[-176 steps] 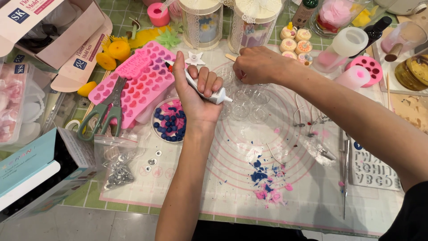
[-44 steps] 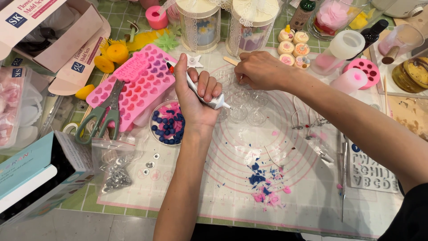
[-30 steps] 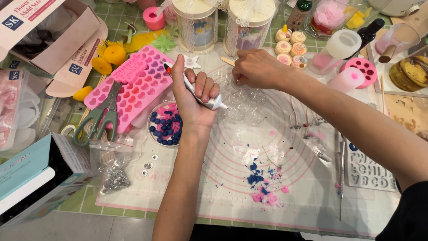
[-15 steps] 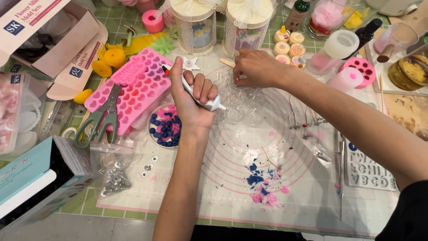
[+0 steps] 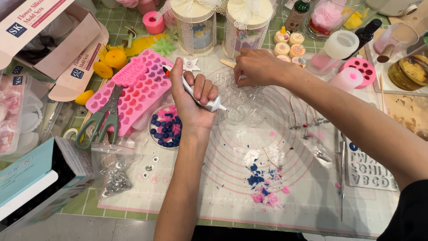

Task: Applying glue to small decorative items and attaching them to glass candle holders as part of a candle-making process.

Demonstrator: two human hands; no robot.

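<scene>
My left hand point(image 5: 189, 96) grips a white squeeze tube point(image 5: 213, 105) with a red far end. Its nozzle points right and down at a cluster of small clear plastic cups point(image 5: 244, 112) on a round-patterned silicone mat point(image 5: 294, 187). My right hand point(image 5: 258, 67) reaches in from the right to the far side of the cluster. Its fingertips pinch down on one clear cup point(image 5: 240, 80), beside a wooden stick point(image 5: 227, 64). The two hands are about a hand's width apart.
Left of my left hand lie a pink heart mould point(image 5: 138, 91), green-handled scissors point(image 5: 100, 120), a dish of blue beads point(image 5: 165, 129) and a bag of metal pieces point(image 5: 116, 172). Blue and pink crumbs point(image 5: 263, 189) dot the mat. Two lace-wrapped jars point(image 5: 196, 27), cartons and a letter mould point(image 5: 372, 172) ring the mat.
Both hands stay almost where they were, the left still on the tube. The view has shifted slightly.
</scene>
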